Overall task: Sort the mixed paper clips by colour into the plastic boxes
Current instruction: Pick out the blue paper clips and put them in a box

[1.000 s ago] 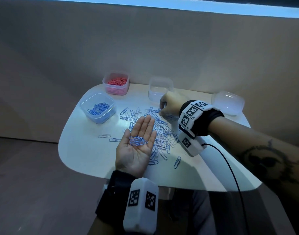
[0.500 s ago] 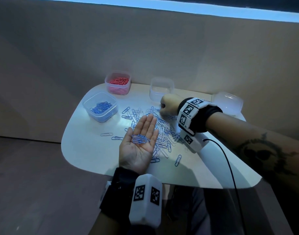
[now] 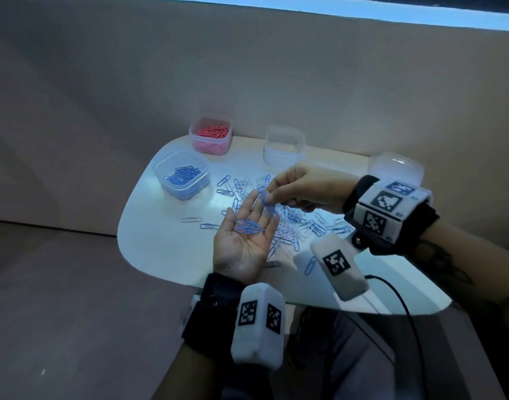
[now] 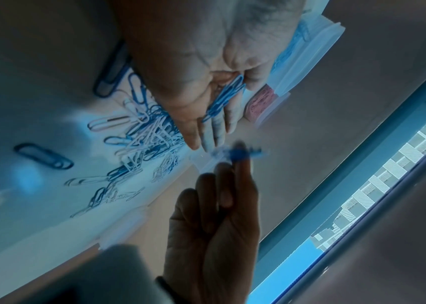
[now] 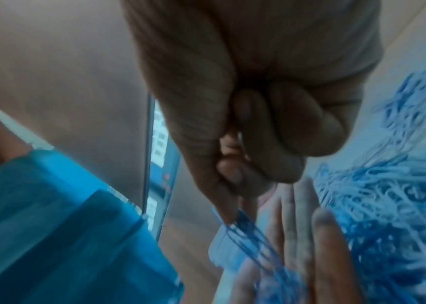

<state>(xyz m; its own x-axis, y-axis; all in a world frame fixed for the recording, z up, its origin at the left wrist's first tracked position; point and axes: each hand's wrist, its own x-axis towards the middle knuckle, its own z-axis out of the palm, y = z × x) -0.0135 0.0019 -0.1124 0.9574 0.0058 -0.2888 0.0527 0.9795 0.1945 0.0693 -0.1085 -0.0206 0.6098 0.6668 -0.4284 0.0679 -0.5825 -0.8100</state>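
Head view shows the left hand lying palm up over the middle of the white bench, fingers straight and close together, with a small bunch of blue clips resting on the palm. Just above its fingertips, the right hand comes in from the right of the frame and pinches a blurred blue clip between thumb and forefinger, its other fingers curled under. Beneath and to the right of both hands, the mixed pile of blue and white clips spreads across the bench, with a few strays lying apart at its left edge. Toward the upper left of the bench stands the box of blue clips; behind it, at the far edge, is the box of red clips. A clear box sits to the right of that one, and I cannot tell whether it holds anything. Another clear container shows partly behind the right wrist. Left wrist view shows the same bunch of clips lying on the palm, and the pinched clip is smeared by motion. Right wrist view is too blurred to add much beyond the pinching fingers.
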